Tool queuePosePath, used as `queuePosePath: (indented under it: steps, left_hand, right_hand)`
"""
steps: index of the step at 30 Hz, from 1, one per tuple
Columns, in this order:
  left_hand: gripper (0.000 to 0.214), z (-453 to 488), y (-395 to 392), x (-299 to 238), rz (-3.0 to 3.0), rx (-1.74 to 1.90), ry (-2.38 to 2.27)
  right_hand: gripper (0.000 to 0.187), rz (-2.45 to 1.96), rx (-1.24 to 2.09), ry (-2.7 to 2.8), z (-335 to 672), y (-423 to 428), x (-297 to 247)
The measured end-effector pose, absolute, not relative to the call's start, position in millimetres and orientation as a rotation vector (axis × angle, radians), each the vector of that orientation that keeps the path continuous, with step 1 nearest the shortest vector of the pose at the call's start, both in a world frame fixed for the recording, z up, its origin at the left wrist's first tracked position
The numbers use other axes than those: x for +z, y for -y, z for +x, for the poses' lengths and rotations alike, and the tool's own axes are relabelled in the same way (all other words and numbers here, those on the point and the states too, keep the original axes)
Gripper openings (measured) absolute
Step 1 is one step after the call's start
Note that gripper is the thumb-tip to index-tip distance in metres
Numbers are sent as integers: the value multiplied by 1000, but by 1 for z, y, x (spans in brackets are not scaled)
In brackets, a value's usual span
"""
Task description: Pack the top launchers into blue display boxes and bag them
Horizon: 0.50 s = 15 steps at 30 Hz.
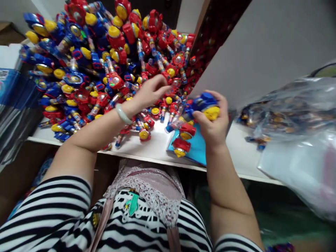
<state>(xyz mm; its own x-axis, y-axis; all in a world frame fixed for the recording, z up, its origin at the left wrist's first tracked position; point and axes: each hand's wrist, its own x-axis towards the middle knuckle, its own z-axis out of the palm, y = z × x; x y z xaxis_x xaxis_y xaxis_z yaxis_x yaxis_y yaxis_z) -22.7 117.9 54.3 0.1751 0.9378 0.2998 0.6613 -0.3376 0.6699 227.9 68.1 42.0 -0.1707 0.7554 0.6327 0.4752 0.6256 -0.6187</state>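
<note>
My right hand (215, 122) is closed round a blue plastic toy with a yellow knob (207, 103), held above a light-blue flat box or book (196, 148). Red toys with yellow knobs (181, 147) lie on that blue surface, just below the hand. My left hand (153, 91) reaches over the front right of a big heap of red and blue toys (112, 70), many with clear filled tubes. Its thumb stands apart from the curled fingers, and I see nothing held there; some fingertips are hidden.
The heap stands on a white table (136, 148), with a wall panel (217, 38) behind at the right. Clear plastic bags of small items (291, 105) lie on the right. Blue and grey plastic packaging (18, 105) stands at the left edge.
</note>
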Motion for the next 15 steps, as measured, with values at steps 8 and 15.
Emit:
queuePosePath:
  steps: [8,15]
  left_hand:
    - [62,-55,-130,6,2255,-338,-2108]
    - [76,-41,-135,-10,2173,-279,-2147]
  right_hand:
    - [61,-1270,-145,1750,341,-48,-2]
    - [54,-1290,46,1761,320,-66,-63]
